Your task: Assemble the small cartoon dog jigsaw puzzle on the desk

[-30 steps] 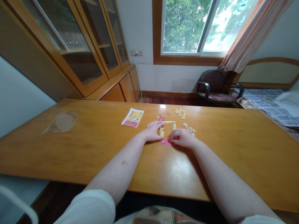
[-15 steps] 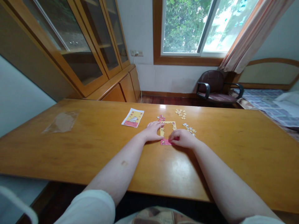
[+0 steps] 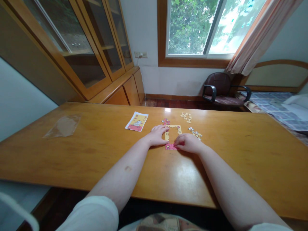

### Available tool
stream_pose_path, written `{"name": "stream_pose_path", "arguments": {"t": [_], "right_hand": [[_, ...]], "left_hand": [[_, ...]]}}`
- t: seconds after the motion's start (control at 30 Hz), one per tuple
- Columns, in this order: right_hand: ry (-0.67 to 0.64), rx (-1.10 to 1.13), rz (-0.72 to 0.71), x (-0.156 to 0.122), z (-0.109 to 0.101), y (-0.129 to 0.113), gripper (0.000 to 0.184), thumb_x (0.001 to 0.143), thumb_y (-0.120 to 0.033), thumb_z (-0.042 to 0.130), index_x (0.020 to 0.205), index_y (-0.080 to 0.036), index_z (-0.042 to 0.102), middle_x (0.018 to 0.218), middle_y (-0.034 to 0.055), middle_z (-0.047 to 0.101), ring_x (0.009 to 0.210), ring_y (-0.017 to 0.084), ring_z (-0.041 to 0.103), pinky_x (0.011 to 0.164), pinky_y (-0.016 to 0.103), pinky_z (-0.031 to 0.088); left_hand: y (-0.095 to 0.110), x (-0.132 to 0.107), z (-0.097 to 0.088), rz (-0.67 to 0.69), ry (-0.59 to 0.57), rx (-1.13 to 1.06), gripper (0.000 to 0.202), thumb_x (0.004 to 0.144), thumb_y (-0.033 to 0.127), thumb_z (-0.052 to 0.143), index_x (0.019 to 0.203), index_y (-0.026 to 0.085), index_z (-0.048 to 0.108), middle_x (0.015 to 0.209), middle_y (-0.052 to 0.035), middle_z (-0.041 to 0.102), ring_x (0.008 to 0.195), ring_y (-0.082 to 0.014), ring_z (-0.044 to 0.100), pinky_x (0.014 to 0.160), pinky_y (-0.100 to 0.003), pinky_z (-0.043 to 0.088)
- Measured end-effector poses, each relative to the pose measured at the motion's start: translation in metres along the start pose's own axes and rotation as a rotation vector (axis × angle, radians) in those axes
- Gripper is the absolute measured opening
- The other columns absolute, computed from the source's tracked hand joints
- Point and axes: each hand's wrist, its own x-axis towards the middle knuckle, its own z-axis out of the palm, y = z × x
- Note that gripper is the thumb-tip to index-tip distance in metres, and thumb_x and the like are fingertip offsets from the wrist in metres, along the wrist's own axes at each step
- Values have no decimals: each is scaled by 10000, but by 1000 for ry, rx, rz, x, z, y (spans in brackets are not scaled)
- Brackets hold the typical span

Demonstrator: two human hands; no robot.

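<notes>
A rectangular jigsaw puzzle border (image 3: 173,126), yellow with a pink bottom strip, lies on the wooden table (image 3: 106,154) with its middle bare. My left hand (image 3: 158,135) rests along the border's left side, thumb and fingers spread. At the lower right of the border, my right hand (image 3: 187,142) has its fingers pinched together on the pink strip; a puzzle piece seems to be under the fingertips, mostly hidden by them. Pink puzzle pieces (image 3: 166,121) sit just beyond the border. Yellow pieces (image 3: 186,117) and a pale mixed group of pieces (image 3: 195,132) lie to the right.
A picture card (image 3: 137,121) lies left of the puzzle. Farther left is a clear plastic bag (image 3: 64,125). Past the table stand a glass-door cabinet (image 3: 96,48), an office chair (image 3: 218,88) and a bed (image 3: 276,107).
Hardly anything differs. Both hands keep their places, with only a very slight shift of the right fingers at the pink strip.
</notes>
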Motion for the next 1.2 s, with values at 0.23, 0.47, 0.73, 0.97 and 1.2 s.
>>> {"name": "stream_pose_path", "arguments": {"t": [0.23,0.47,0.73,0.97,1.2], "right_hand": [[-30,-27,-13,0,-2,-2,171,770,-184,621,836,-250,765,901,6,734,843,168,662,786,275,508],[-27,-58,-4,0,-3,-5,191,765,-183,610,837,-260,770,928,11,726,844,174,662,759,275,507],[-7,-58,3,-1,-1,-3,197,753,-194,612,835,-269,776,960,16,710,836,172,660,766,276,509],[-11,-51,20,-1,-1,-4,172,763,-205,618,826,-260,768,963,17,700,837,169,654,765,278,505],[154,-74,8,2,3,9,128,826,-252,615,860,-208,730,942,63,695,917,197,636,885,342,485]], "left_hand": [[-2,1,2,5,5,1,795,668,490,710,1374,222,461,1489,-119,373,1400,-331,273,1157,-489,209],[-3,1,2,3,-4,15,795,676,493,699,1383,230,448,1501,-113,356,1403,-321,266,1160,-478,197],[-1,1,2,-3,12,-13,791,665,474,709,1374,234,453,1491,-112,372,1396,-325,283,1158,-477,209],[-2,1,2,1,11,-8,822,665,474,711,1396,237,421,1489,-107,376,1396,-315,284,1158,-466,209],[-2,1,1,2,21,-32,817,650,458,730,1383,252,433,1471,-99,400,1384,-309,307,1151,-464,224]]}}
